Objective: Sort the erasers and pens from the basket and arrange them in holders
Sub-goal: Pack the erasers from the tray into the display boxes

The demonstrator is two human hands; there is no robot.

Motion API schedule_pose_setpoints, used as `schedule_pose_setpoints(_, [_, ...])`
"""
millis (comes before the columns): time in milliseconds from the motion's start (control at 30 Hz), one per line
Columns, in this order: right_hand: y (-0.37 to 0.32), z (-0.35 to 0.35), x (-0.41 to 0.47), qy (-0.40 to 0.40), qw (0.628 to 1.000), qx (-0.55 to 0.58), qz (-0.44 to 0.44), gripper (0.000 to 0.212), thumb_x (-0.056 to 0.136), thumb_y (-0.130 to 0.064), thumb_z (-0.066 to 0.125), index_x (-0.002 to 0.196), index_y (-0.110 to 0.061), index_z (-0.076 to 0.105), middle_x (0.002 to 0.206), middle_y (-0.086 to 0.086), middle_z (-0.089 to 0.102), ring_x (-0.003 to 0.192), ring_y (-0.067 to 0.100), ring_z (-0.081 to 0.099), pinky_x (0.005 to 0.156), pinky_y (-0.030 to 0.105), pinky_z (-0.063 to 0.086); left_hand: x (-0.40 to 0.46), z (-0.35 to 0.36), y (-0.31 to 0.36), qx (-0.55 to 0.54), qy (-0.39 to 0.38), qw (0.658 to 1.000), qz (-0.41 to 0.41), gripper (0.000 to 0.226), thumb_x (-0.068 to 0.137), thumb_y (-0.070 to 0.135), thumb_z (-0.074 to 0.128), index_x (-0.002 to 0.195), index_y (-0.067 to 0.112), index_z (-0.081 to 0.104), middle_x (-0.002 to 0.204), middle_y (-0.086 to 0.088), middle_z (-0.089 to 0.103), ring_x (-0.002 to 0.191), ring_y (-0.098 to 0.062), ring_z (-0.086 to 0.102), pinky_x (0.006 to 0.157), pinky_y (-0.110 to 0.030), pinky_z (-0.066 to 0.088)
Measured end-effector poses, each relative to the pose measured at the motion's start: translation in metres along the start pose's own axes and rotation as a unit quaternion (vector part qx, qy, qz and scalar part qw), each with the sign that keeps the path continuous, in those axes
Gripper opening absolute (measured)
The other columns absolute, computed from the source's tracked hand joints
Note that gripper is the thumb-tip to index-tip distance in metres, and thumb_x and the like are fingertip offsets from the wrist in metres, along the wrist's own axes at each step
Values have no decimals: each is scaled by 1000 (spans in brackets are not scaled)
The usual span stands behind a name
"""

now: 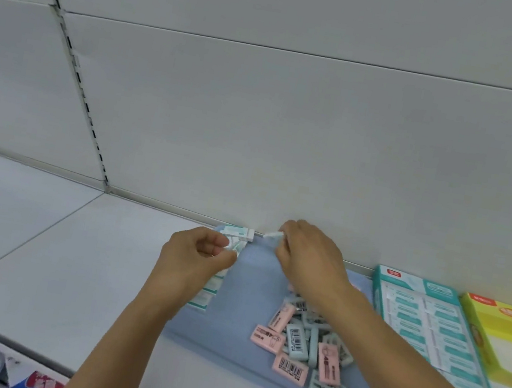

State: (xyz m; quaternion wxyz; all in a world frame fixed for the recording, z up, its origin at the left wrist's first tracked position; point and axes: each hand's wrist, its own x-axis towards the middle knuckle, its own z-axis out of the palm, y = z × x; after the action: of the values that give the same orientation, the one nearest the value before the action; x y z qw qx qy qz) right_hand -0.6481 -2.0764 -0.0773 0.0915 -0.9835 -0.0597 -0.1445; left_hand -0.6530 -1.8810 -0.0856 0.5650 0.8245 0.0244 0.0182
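Step in hand: sorting erasers on the blue tray [231, 352], which lies on a white shelf [35, 251]. The left hand [197, 251] has its fingers curled round a white-and-teal eraser [232, 243] at the far end of a row of like erasers [211, 288] along the tray's left edge. The right hand [308, 256] pinches a small white piece [271, 234] at the tray's far edge; what it is cannot be told. A loose pile of pink and pale blue erasers [303, 347] lies at the tray's near right, unsorted. A teal box [425, 327] and a yellow box [502, 333] stand to the right. No pens are visible.

Judgement: the next move calls for seating the held eraser flush in the row, then drawing from the pile.
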Motion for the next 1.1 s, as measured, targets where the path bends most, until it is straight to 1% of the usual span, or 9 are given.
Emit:
schedule_pose_setpoints(67, [21,-17,-15,31,989,134,52,18,98,-20,43,104,-15,60,92,-1,60,83,18,56,67,32,41,-11,8,5,-116,-19,993,-27,10,77,23,78,86,23,73,75,8,73,54,-3,59,53,-14,47])
schedule_pose_setpoints(167, [58,-37,-40,29,928,336,158,16,96,-19,53,97,-21,68,86,-6,68,76,9,62,66,24,46,-23,25,14,-168,-68,983,-38,8,80,26,74,87,23,75,75,6,73,53,-9,57,56,-17,50])
schedule_pose_setpoints(333, [125,-44,-77,100,869,395,282,11,93,-13,60,100,-20,65,77,4,66,53,2,57,51,18,43,-32,58,32,-199,-172,964,-34,5,82,22,72,86,22,76,80,3,73,60,-10,59,60,-22,52])
schedule_pose_setpoints(500, [155,-38,-97,78,900,296,309,7,91,-19,64,89,-26,64,69,-2,65,47,2,57,48,18,40,-40,90,47,-249,-231,939,-61,11,85,17,70,94,10,74,87,-9,71,65,-15,61,57,-24,54])
schedule_pose_setpoints(600, [156,-37,-101,53,916,261,301,12,89,-26,67,98,-32,66,76,-7,67,61,2,64,52,15,43,-44,100,50,-262,-250,929,-70,10,82,22,73,90,16,75,92,-11,73,70,-20,65,63,-29,58])
schedule_pose_setpoints(700, [155,-35,-101,26,936,231,266,27,88,-18,69,115,-22,69,81,-8,64,74,6,61,68,21,45,-46,103,54,-286,-253,921,-80,19,70,30,78,86,20,77,86,-9,73,64,-16,65,61,-25,56])
schedule_pose_setpoints(933, [152,-33,-99,23,959,152,237,21,90,-25,67,110,-25,73,89,-13,57,86,10,57,74,25,42,-50,114,57,-416,-275,854,-147,30,71,22,75,92,1,76,90,-17,70,70,-19,67,61,-26,58])
schedule_pose_setpoints(1033, [140,-38,-105,83,967,139,196,28,93,-33,60,121,-34,63,86,-13,51,81,10,54,74,32,48,-53,119,59,-442,-292,833,-158,33,71,20,74,95,-3,74,97,-20,72,74,-18,69,62,-26,59])
schedule_pose_setpoints(1100, [125,-48,-109,133,956,230,127,34,92,-35,59,126,-41,57,92,-16,52,81,7,55,74,24,48,-54,125,62,-436,-303,833,-156,37,71,22,74,98,-3,74,99,-21,71,77,-18,68,62,-24,58])
